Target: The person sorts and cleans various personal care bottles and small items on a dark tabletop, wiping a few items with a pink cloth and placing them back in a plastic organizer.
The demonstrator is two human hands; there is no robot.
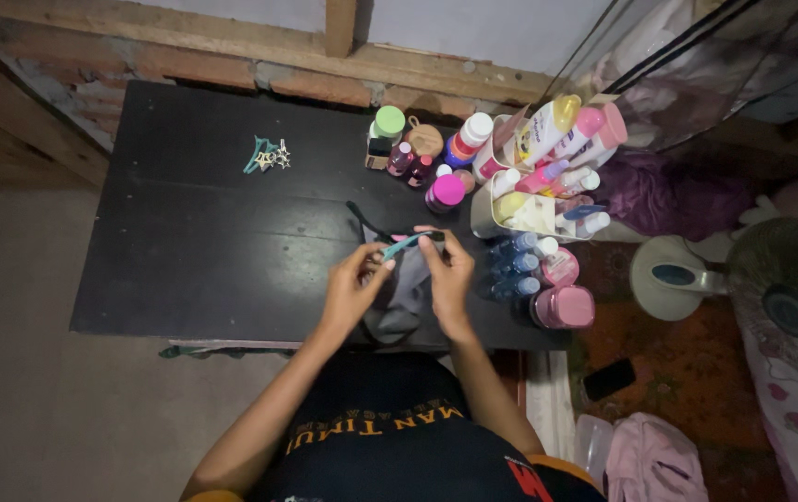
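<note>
Left hand [354,284]: fingers pinched shut on the near-left end of a small teal clip [399,245], held just above the table.
Right hand [447,274]: thumb and fingertips closed on the other, darker end of the clip, so both hands share it.
Clip: slim, teal, tilted up to the right, raised between the two hands over a grey pouch [405,296]; whether it is sprung open I cannot tell.
Pouch: soft grey cloth, lying on the black table [185,242] at its near edge, right under the hands, a dark strap trailing off to the far left.
Step in hand: by my reading, the clip is being worked or checked between the fingers, above the pouch.
Next move calls for: a steady pinch at both ends and small, careful finger work, since the clip is thin and could slip.
Hair clips [267,155]: a little teal and pale heap, far left on the table, well apart from the hands.
Bottles [511,265]: blue-capped ones just right of the right hand, with pink jars [564,305] beside them.
Basket [487,216]: far right, packed with tubes and bottles.
Fan [794,284]: off the table, right, on the floor.
</note>
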